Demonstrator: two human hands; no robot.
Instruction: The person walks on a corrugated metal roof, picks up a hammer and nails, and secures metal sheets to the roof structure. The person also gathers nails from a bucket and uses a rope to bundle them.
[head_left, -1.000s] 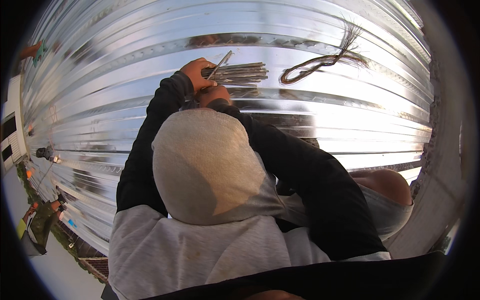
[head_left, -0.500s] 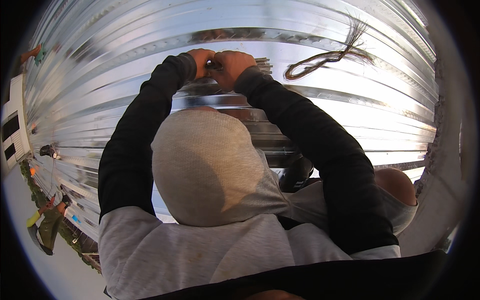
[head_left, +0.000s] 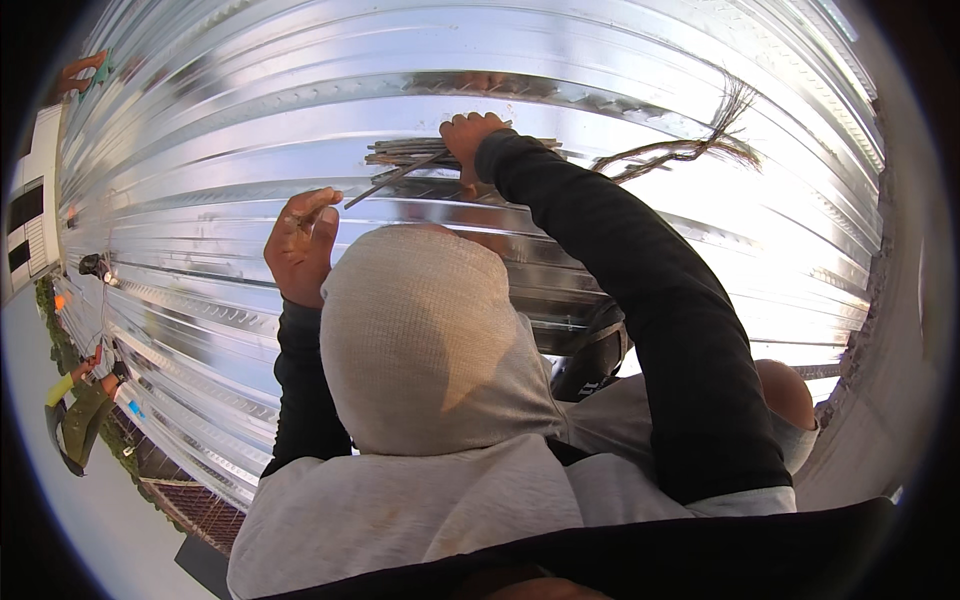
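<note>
My right hand (head_left: 469, 143) is closed over a bundle of thin grey rods (head_left: 405, 150), which look like welding rods and lie on the ribbed metal sheet. One welding rod (head_left: 378, 187) slants out from that hand toward the lower left, across the others. Its free end stops just short of the fingertips of my left hand (head_left: 302, 245). That left hand is raised beside my covered knee, its thumb apart from bent fingers, and I see nothing held in it. Right of the bundle lies a hank of thin wire (head_left: 690, 148) with a frayed end.
Shiny ribbed metal decking (head_left: 620, 60) spreads all around, with raised ribs running across. My bent knee in grey cloth (head_left: 430, 340) fills the middle. Another person (head_left: 85, 410) is at the far left, near a dark object with a cable (head_left: 95, 265). A pale wall edge (head_left: 900, 330) borders the right.
My left hand has left my right hand and come down to the left. The right hand has shifted slightly right, and a slanting rod now shows from it.
</note>
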